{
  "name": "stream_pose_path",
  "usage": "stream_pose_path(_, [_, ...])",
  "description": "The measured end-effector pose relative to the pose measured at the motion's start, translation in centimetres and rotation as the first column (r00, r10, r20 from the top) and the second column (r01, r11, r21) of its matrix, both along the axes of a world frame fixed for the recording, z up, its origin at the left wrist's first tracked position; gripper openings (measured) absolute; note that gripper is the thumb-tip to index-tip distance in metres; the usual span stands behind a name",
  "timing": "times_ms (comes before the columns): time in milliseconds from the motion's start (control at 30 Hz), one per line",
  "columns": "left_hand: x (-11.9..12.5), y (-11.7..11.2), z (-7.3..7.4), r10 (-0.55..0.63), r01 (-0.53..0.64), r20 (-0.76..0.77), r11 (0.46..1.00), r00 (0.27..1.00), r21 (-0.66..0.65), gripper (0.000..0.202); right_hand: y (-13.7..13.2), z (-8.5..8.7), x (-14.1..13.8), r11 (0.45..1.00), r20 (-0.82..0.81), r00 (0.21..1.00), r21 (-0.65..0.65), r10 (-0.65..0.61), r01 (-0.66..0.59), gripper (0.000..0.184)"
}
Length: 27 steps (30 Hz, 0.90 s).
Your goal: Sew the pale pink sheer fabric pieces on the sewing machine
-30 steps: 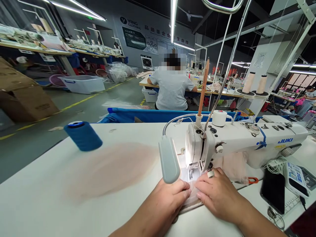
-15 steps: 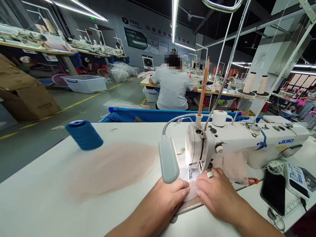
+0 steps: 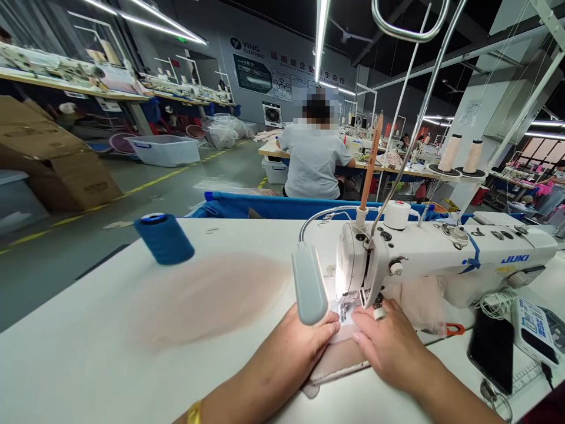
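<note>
A white JUKI sewing machine [image 3: 441, 244] stands before me, its lamp lighting the needle area. Sheer pale fabric [image 3: 339, 335] lies under the presser foot [image 3: 343, 311]. My left hand [image 3: 304, 335] holds it left of the foot, fingers and thumb closed together. Close to the foot on the right, my right hand [image 3: 388, 335] presses its closed fingers onto the same fabric. The grey lamp head [image 3: 310, 285] hides part of my left hand. More pale pink fabric [image 3: 419, 300] hangs behind my right hand, under the machine arm.
A blue thread cone [image 3: 164, 240] stands at the table's far left, near a blurred pinkish patch [image 3: 216, 300]. On the right lie a black phone [image 3: 491, 350], a white device [image 3: 534, 327], a ruler and orange-handled scissors [image 3: 454, 329]. Another person [image 3: 313, 159] sits ahead, back turned.
Both hands have slid slightly forward toward the presser foot, exposing more of the machine bed's near part. The whole view has shifted a little, and a yellow bracelet now shows on my left wrist.
</note>
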<state>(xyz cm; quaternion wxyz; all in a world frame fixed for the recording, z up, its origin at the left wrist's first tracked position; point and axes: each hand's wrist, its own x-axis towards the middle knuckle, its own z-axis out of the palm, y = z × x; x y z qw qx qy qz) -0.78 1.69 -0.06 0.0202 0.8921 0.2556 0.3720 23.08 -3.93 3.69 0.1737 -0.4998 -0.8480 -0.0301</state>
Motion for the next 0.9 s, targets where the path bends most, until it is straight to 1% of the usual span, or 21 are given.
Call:
stream_pose_path(67, [-0.3,0.0,0.3,-0.005,0.005,-0.020,1.000,1.000,-0.022,0.038,0.1,-0.1,0.1,1.000,-0.023,1.000,-0.004,-0.001,0.001,0.022])
stream_pose_path(133, [-0.6,0.3,0.6,0.020,-0.023,-0.044,0.997,0.999,-0.073,0.029,0.1,-0.2,0.2,1.000,-0.055,0.998,0.000,0.006,-0.006,0.024])
stream_pose_path(167, [-0.7,0.6,0.8,0.039,-0.044,-0.063,0.995,0.997,-0.089,0.027,0.1,-0.3,0.2,1.000,-0.074,0.997,0.007,0.015,-0.014,0.026])
stream_pose_path(233, [-0.8,1.4,0.9,0.070,-0.079,-0.106,0.993,0.992,-0.087,0.031,0.1,-0.4,0.3,0.999,-0.115,0.993,0.036,0.040,-0.036,0.027])
stream_pose_path(300, [-0.8,2.3,1.0,0.084,-0.093,-0.137,0.994,0.987,-0.057,0.037,0.0,-0.5,0.5,0.995,-0.153,0.986,0.078,0.070,-0.059,0.027])
stream_pose_path(367, [-0.8,2.7,1.3,0.101,-0.105,-0.140,0.994,0.985,-0.023,0.043,-0.2,-0.7,0.7,0.989,-0.186,0.977,0.124,0.108,-0.085,0.027])
stream_pose_path(400, [-0.9,2.5,1.6,0.108,-0.109,-0.132,0.994,0.985,-0.001,0.045,-0.3,-0.7,0.8,0.983,-0.201,0.970,0.149,0.135,-0.106,0.027])
stream_pose_path(467, [-1.0,1.4,2.4,0.113,-0.110,-0.131,0.993,0.985,0.030,0.045,-0.5,-0.8,1.0,0.968,-0.228,0.952,0.189,0.204,-0.163,0.028])
stream_pose_path(500, [-1.1,0.6,2.9,0.101,-0.099,-0.144,0.995,0.984,0.024,0.046,-0.7,-0.8,1.0,0.959,-0.242,0.939,0.204,0.245,-0.197,0.029])
stream_pose_path(533, [-1.2,-0.4,3.5,0.074,-0.077,-0.179,0.997,0.981,-0.009,0.048,-0.8,-0.7,0.9,0.948,-0.256,0.923,0.213,0.286,-0.235,0.031])
stream_pose_path(600, [-1.5,-2.3,4.7,-0.015,-0.018,-0.259,0.992,0.966,-0.124,0.052,-0.9,-0.6,0.6,0.930,-0.269,0.895,0.195,0.355,-0.310,0.036])
stream_pose_path(633, [-1.5,-3.1,5.4,-0.062,0.005,-0.286,0.981,0.956,-0.194,0.050,-0.9,-0.5,0.4,0.925,-0.270,0.887,0.169,0.376,-0.341,0.038])
stream_pose_path(700, [-1.6,-4.1,6.4,-0.139,0.041,-0.306,0.951,0.942,-0.307,0.040,-1.0,-0.3,0.1,0.927,-0.239,0.896,0.089,0.374,-0.363,0.039])
stream_pose_path(733, [-1.6,-4.2,6.7,-0.160,0.050,-0.299,0.937,0.941,-0.346,0.033,-1.0,-0.2,0.0,0.937,-0.202,0.915,0.042,0.348,-0.347,0.037])
stream_pose_path(800, [-1.5,-4.1,6.8,-0.165,0.051,-0.266,0.920,0.950,-0.388,0.020,-0.9,-0.1,0.0,0.960,-0.100,0.957,-0.031,0.273,-0.277,0.028])
stream_pose_path(867, [-1.3,-3.6,6.2,-0.147,0.052,-0.224,0.922,0.963,-0.385,0.012,-1.0,0.0,0.2,0.975,-0.003,0.977,-0.066,0.212,-0.212,0.019])
stream_pose_path(900, [-1.2,-3.4,5.6,-0.141,0.055,-0.210,0.928,0.968,-0.368,0.012,-1.0,0.1,0.3,0.978,0.026,0.980,-0.071,0.198,-0.196,0.017])
